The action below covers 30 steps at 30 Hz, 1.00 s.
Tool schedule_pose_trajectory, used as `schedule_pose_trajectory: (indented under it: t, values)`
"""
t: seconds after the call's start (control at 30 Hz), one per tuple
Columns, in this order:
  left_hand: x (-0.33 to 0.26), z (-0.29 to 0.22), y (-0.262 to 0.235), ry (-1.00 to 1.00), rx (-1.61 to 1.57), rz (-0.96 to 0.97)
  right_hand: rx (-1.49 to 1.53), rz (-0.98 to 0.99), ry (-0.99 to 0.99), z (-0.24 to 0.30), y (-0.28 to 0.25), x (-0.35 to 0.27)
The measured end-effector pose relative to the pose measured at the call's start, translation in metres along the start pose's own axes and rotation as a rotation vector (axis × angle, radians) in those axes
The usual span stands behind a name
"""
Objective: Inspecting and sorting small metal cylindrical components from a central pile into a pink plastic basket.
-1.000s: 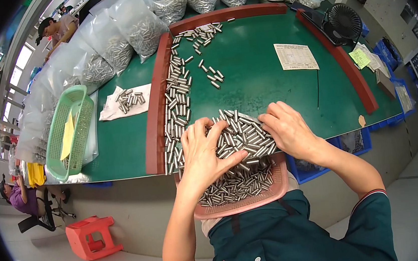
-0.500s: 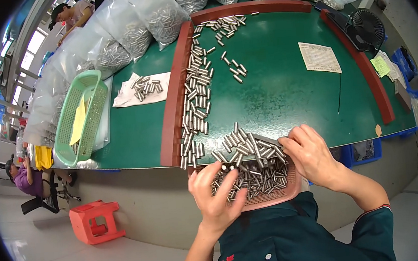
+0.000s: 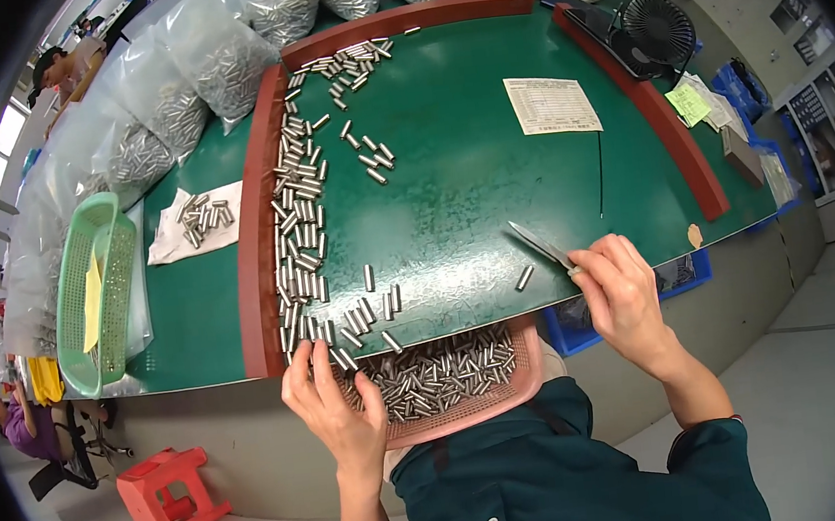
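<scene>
My right hand [image 3: 624,299], fingers closed in a pinch, holds a narrow flat metal strip [image 3: 540,245] with a pointed end, raised at the table's front edge. One metal pin [image 3: 525,277] lies just left of the strip. At the front edge, further left, my left hand [image 3: 336,409] has its thumb apart from its fingers, and its fingertips touch pins there. Loose metal pins [image 3: 358,318] lie around those fingertips. Below the edge, against my lap, a pink plastic basket [image 3: 529,355] holds many short steel pins [image 3: 448,373].
Red-brown rails [image 3: 263,225] border the green table [image 3: 450,177]; pins line the left one. A paper sheet [image 3: 553,104], a black fan [image 3: 652,32], a green basket [image 3: 68,339], a cloth [image 3: 166,239] with pins and pin-filled bags [image 3: 218,64] surround it. A red stool [image 3: 174,495] stands left.
The pin pile at the front edge has mostly gone from there. My right hand has lifted the strip off it. My left hand has moved from over the basket to the table edge. The view has shifted.
</scene>
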<state>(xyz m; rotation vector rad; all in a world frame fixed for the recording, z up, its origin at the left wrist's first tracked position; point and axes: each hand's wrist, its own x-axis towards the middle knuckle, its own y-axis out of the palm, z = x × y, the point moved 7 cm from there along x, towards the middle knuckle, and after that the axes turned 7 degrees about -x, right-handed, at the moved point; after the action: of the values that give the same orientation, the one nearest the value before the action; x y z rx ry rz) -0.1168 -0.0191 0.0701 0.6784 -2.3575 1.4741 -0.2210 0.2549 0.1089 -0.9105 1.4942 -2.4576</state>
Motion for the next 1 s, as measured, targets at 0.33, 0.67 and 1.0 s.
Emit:
schedule_pose_trajectory:
  t: [0.33,0.67,1.0]
  values:
    - [-0.011,-0.031,0.004,0.138,-0.24,0.111,0.143,0.244,-0.255,0.067,0.031,-0.008]
    - [0.004,0.043,-0.05,-0.055,-0.171,-0.31,0.067,-0.052,-0.133,0.002,0.031,0.14]
    - [0.05,0.09,-0.04,-0.096,-0.474,-0.385,-0.277,-0.085,0.148,-0.142,0.102,0.268]
